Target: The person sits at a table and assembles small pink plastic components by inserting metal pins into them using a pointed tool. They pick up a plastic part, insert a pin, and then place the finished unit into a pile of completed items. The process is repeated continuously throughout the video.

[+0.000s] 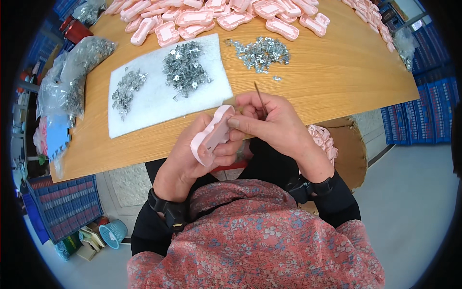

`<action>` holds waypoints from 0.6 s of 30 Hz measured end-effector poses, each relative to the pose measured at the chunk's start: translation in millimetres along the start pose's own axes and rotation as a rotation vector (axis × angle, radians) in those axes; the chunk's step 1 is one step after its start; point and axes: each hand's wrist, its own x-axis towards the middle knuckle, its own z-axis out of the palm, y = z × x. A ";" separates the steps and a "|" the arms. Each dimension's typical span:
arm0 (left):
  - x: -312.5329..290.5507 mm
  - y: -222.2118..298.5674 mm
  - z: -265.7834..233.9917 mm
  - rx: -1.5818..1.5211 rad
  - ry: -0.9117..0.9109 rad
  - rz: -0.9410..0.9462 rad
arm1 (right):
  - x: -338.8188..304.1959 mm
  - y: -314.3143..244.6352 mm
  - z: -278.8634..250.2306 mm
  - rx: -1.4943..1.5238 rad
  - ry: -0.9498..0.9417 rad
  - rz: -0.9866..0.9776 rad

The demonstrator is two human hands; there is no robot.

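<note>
My left hand (192,147) is wrapped round a pink plastic shell (213,133), held tilted over the table's front edge. At the shell's far end are the fingers of my right hand (269,120). A thin dark tool (261,98), like slim tweezers or a rod, is held in that hand and sticks up between the fingers. Whether the right fingertips also pinch a small part is hidden. Beyond my hands, a white foam sheet (144,103) carries two heaps of small metal pieces (185,67). Another metal heap (262,54) lies directly on the wood.
Many pink shells (195,18) are piled along the far side of the wooden table (337,72). Bags of metal parts (86,62) lie at the left edge. Below on the right stands a cardboard box (346,154) with pink shells; blue crates (62,207) stand lower left.
</note>
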 end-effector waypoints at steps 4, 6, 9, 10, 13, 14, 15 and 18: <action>1.6 -1.5 -5.4 0.048 -0.035 -0.038 | 2.7 -1.0 -4.7 0.139 -0.049 0.075; 1.6 -2.9 -4.7 0.034 -0.032 -0.042 | 2.4 1.7 -4.9 0.115 -0.043 0.074; 2.9 -5.9 -9.4 -0.083 -0.074 -0.056 | -0.1 3.0 -7.3 0.086 -0.013 0.087; 3.6 -8.0 -12.8 -0.130 -0.102 -0.055 | -1.5 2.7 -8.4 0.075 0.003 0.094; 3.5 -9.5 -14.3 -0.195 -0.110 -0.073 | -6.9 -1.7 -8.5 0.139 -0.002 0.062; 3.5 -9.6 -14.0 -0.204 -0.100 -0.084 | -6.3 1.3 -8.6 0.095 -0.005 0.048; 4.7 -9.7 -14.7 -0.185 -0.114 -0.114 | -4.7 7.5 -9.1 0.049 -0.002 0.035; 6.8 -11.4 -15.3 -0.161 -0.145 -0.172 | -0.6 12.7 -14.4 -0.006 -0.038 0.062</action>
